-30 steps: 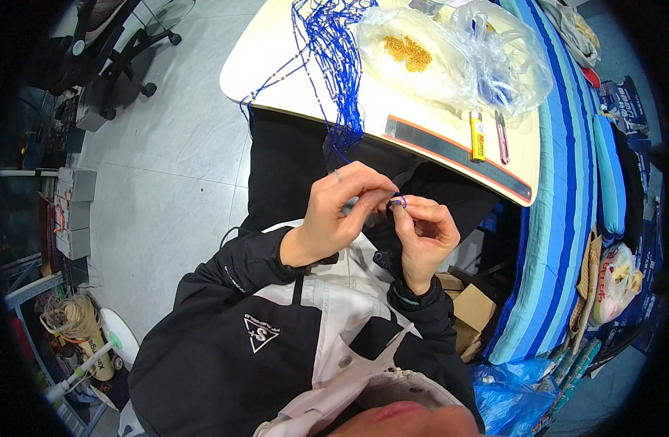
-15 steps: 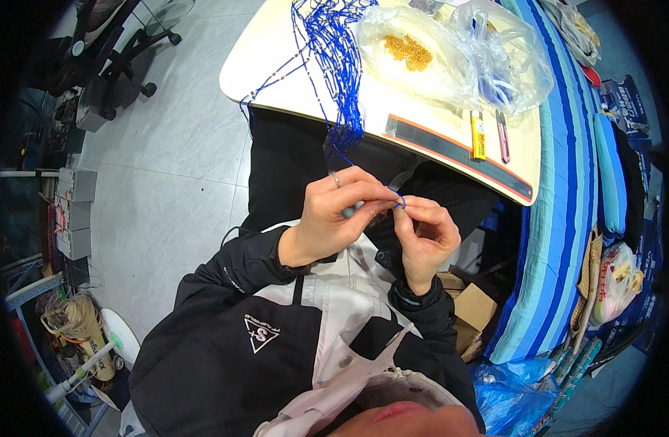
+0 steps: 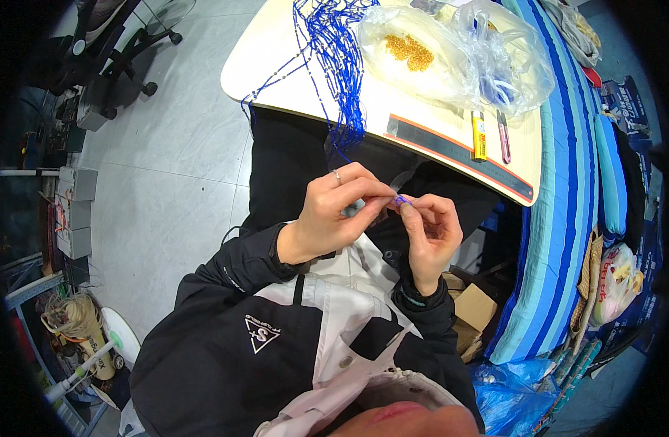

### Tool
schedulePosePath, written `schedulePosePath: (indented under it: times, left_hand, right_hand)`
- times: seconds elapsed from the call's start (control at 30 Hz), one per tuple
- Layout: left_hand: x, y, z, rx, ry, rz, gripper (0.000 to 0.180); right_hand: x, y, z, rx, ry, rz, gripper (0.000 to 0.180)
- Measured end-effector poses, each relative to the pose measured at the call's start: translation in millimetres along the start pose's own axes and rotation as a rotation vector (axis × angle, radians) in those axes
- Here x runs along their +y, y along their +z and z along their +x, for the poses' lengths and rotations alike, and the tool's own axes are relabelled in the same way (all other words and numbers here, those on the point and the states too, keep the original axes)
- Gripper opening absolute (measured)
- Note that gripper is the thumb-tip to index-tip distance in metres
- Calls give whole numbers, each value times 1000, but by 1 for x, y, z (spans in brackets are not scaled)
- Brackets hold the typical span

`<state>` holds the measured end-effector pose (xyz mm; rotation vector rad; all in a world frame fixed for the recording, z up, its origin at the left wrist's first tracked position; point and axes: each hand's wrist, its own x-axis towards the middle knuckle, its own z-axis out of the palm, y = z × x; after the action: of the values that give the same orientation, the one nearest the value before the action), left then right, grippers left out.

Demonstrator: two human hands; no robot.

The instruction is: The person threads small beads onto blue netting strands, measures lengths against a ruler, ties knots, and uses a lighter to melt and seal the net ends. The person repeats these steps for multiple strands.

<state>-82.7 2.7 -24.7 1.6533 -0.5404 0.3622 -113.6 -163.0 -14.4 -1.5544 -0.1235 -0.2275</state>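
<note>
Above my lap, my left hand (image 3: 339, 211) pinches a thin blue cord (image 3: 401, 200) between thumb and forefinger. My right hand (image 3: 429, 231) grips the same cord with thumb and forefinger, the fingertips of both hands nearly meeting. A small loop of the cord shows at the right fingertips; whether it is knotted I cannot tell. From behind the left hand the cord runs up to a bundle of blue beaded cords (image 3: 342, 87), which hangs over the near edge of the pale table (image 3: 265, 69).
On the table lie a plastic bag with gold beads (image 3: 409, 53), another clear bag (image 3: 520, 62), a dark ruler (image 3: 451, 156), a yellow lighter (image 3: 479, 138) and a pink cutter (image 3: 503, 138). A blue striped cloth (image 3: 560, 218) borders the right side. An office chair (image 3: 119, 65) stands far left.
The cord loop between my fingertips has become smaller and sits closer to the right thumb. My right hand has shifted and turned slightly; the left has barely moved.
</note>
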Motion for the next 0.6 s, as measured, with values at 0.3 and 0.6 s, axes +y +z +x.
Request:
schedulePosePath:
  times: [0.3,0.6]
  left_hand:
    - [2,0,0,-24,-54,-57,19]
    - [-9,-11,19,-378,-56,-161,21]
  right_hand:
    - [0,-2,0,-5,27,-4,13]
    - [-8,-9,3,-197,269,339,16]
